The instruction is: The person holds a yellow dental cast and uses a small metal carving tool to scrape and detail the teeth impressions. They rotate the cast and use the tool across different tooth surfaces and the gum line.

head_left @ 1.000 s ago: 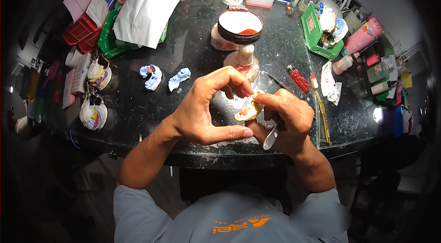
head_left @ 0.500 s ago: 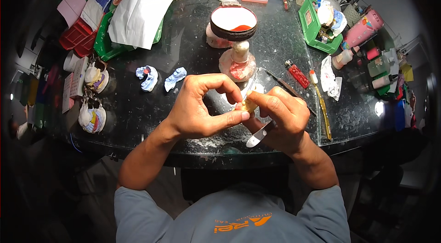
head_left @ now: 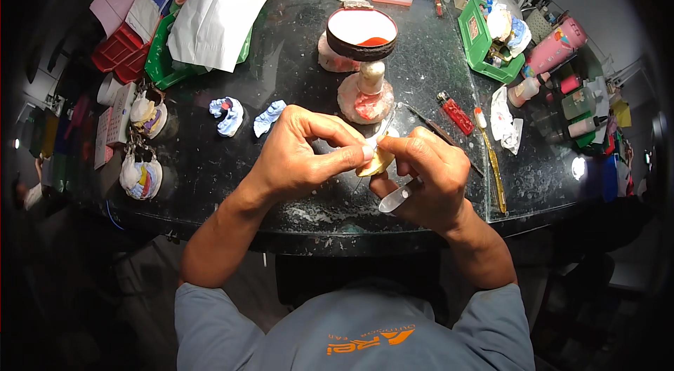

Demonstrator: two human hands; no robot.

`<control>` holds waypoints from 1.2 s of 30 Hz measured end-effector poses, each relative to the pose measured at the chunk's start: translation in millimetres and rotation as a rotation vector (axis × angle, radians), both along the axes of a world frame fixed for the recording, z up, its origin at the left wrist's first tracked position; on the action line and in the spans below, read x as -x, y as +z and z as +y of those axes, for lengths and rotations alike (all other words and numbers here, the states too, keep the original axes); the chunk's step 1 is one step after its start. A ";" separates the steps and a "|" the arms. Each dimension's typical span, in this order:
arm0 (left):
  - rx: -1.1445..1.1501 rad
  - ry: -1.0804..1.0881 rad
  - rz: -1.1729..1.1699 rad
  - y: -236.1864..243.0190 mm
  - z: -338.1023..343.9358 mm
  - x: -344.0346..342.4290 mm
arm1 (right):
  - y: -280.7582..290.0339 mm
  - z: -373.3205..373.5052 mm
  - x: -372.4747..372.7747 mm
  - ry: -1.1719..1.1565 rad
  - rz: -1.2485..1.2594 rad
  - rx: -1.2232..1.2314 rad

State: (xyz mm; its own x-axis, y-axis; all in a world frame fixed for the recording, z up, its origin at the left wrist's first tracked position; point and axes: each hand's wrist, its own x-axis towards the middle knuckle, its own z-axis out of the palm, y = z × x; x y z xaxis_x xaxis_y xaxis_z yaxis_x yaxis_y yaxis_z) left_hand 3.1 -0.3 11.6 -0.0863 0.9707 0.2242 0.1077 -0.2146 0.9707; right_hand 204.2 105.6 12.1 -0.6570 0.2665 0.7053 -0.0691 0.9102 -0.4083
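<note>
Pinching thumb to forefinger, the left hand (head_left: 298,153) touches the yellow piece (head_left: 379,162) the right hand (head_left: 437,173) grips.

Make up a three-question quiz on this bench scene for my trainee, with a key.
1. True or false: the red lighter lies to the left of the yellow-handled brush.
2. The open box beside the pink bottle is: A) red, B) green, C) white.
3. Fill the gap: the ___ hand pinches the small yellow piece and also carries a pale-ended tool.

Key: 1. True. 2. B, green. 3. Right.
</note>
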 end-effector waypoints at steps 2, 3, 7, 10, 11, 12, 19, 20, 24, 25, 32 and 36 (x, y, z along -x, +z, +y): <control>0.023 0.006 -0.023 1.6 -0.7 -1.6 | -1.0 -0.2 -1.3 0.035 -0.045 0.098; 0.046 0.009 -0.047 2.0 -0.7 -2.4 | -0.8 0.3 -1.7 0.035 -0.046 0.096; 0.091 0.009 -0.026 2.6 -1.2 -1.1 | -0.6 -0.6 -0.2 0.027 -0.040 0.094; 0.094 0.019 -0.001 1.8 -0.9 -1.4 | -0.3 -0.9 -0.7 0.019 -0.037 0.103; 0.112 0.019 -0.009 2.9 -1.2 -2.0 | 0.2 -0.6 -0.5 0.018 -0.037 0.103; 0.130 0.018 -0.018 4.0 -1.2 -2.4 | 1.1 -0.4 -0.2 0.018 -0.036 0.102; 0.189 -0.017 -0.126 -0.9 -3.0 0.4 | 3.1 -3.0 0.6 0.011 0.008 0.126; 0.189 -0.042 -0.194 0.9 -2.2 0.1 | 4.2 -2.7 0.1 0.009 0.014 0.134; 0.185 -0.152 -0.281 5.7 -0.8 -1.9 | 5.9 -0.7 -3.2 0.010 -0.008 0.140; 0.220 -0.190 -0.251 6.7 0.2 -0.5 | 4.3 0.3 -3.6 0.015 -0.002 0.133; 0.176 -0.298 -0.178 0.9 -0.3 -0.6 | 2.7 0.3 -2.1 0.051 0.035 0.117; 0.137 -0.297 -0.160 0.3 0.9 1.1 | 2.3 0.7 -2.8 0.070 0.037 0.138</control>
